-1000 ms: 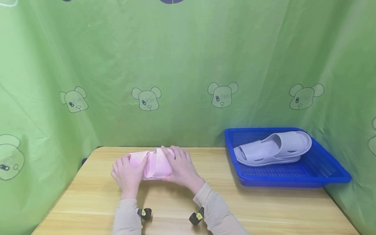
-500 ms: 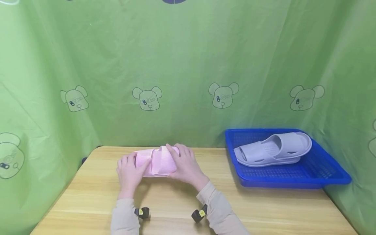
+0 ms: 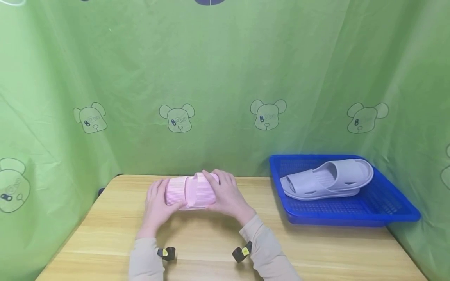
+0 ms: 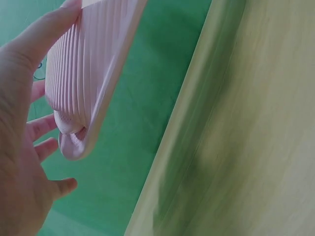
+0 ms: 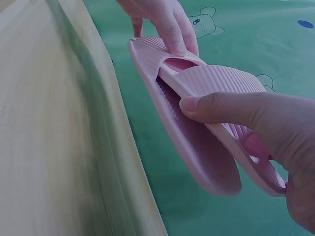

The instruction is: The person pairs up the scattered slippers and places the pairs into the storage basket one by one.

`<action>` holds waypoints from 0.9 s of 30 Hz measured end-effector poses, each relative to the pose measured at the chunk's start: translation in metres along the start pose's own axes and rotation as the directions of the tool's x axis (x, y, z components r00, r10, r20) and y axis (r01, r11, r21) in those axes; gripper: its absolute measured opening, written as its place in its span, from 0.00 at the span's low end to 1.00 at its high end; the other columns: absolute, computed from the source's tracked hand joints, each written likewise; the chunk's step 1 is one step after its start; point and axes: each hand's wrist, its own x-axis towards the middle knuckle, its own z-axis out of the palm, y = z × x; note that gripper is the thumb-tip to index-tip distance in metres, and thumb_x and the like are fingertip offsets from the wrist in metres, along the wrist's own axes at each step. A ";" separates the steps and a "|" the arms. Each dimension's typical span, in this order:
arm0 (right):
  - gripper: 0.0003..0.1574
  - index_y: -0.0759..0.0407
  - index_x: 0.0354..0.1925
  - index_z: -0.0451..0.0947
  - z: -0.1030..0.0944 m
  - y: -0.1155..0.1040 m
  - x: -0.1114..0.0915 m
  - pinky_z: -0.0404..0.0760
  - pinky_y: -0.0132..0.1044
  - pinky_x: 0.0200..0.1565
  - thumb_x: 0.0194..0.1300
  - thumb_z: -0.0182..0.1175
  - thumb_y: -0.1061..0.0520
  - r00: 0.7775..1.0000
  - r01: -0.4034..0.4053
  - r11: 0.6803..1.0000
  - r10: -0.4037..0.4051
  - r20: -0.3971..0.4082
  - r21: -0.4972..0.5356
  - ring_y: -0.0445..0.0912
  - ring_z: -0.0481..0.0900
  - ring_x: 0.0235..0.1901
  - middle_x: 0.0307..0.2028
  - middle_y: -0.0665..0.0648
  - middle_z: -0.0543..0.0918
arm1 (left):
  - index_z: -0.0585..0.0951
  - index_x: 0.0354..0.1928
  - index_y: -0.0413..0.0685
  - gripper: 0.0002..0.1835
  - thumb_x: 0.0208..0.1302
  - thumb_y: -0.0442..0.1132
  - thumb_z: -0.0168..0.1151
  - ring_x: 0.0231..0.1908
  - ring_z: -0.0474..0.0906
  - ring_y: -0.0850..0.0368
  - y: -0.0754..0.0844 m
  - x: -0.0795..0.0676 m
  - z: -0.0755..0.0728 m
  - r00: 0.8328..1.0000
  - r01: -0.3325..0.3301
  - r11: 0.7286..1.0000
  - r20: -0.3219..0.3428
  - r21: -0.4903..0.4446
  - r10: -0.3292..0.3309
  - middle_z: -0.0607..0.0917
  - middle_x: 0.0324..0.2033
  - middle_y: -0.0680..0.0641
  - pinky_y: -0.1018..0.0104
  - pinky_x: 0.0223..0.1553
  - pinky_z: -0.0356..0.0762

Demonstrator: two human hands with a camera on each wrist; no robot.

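Two pink slippers with ribbed straps are fitted into each other, toes pointing outward. Both hands hold them up over the far part of the table, and their shadow falls on the wood. My left hand (image 3: 156,207) grips the left slipper (image 3: 175,190), thumb along its near edge; in the left wrist view the other fingers spread behind the toe. On the other side my right hand (image 3: 230,195) holds the right slipper (image 3: 205,191) around its strap. Seen from the right wrist, the right thumb (image 5: 197,105) presses the rim between strap and sole, while the lower sole (image 5: 216,167) hangs beneath.
At the right stands a blue plastic basket (image 3: 337,219) with a pair of grey-lilac slippers (image 3: 325,177) stacked in it. The wooden table (image 3: 200,249) ends at a green curtain (image 3: 225,78) printed with bear heads. Black wrist cameras (image 3: 169,253) sit at both cuffs.
Both hands have carried the pink slippers a little to the right and slightly up. The left thumb has shifted from the strap down to the near edge. The basket stays put.
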 end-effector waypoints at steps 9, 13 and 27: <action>0.74 0.48 0.74 0.53 0.000 0.008 -0.001 0.59 0.57 0.70 0.33 0.80 0.37 0.999 0.024 0.999 -0.025 -0.045 -0.024 0.54 0.63 0.65 0.64 0.61 0.67 | 0.54 0.76 0.57 0.66 0.33 0.66 0.78 0.76 0.39 0.35 -0.002 -0.001 0.001 0.999 -0.033 0.999 0.041 0.031 0.032 0.50 0.76 0.38 0.31 0.72 0.42; 0.74 0.47 0.74 0.54 -0.001 0.011 -0.001 0.59 0.57 0.70 0.33 0.80 0.37 0.997 0.038 0.999 -0.039 -0.067 -0.015 0.54 0.64 0.64 0.63 0.60 0.67 | 0.52 0.76 0.60 0.67 0.33 0.61 0.80 0.76 0.37 0.34 -0.005 -0.001 0.001 0.999 -0.030 0.998 0.046 0.051 0.027 0.48 0.77 0.38 0.31 0.72 0.40; 0.72 0.46 0.74 0.55 -0.002 0.015 -0.003 0.58 0.57 0.71 0.34 0.80 0.37 0.993 0.062 0.998 -0.062 -0.099 -0.009 0.53 0.63 0.63 0.63 0.59 0.67 | 0.49 0.77 0.62 0.67 0.35 0.59 0.80 0.76 0.38 0.36 -0.002 -0.002 -0.004 0.997 -0.020 0.996 0.074 0.081 0.014 0.50 0.77 0.41 0.30 0.71 0.40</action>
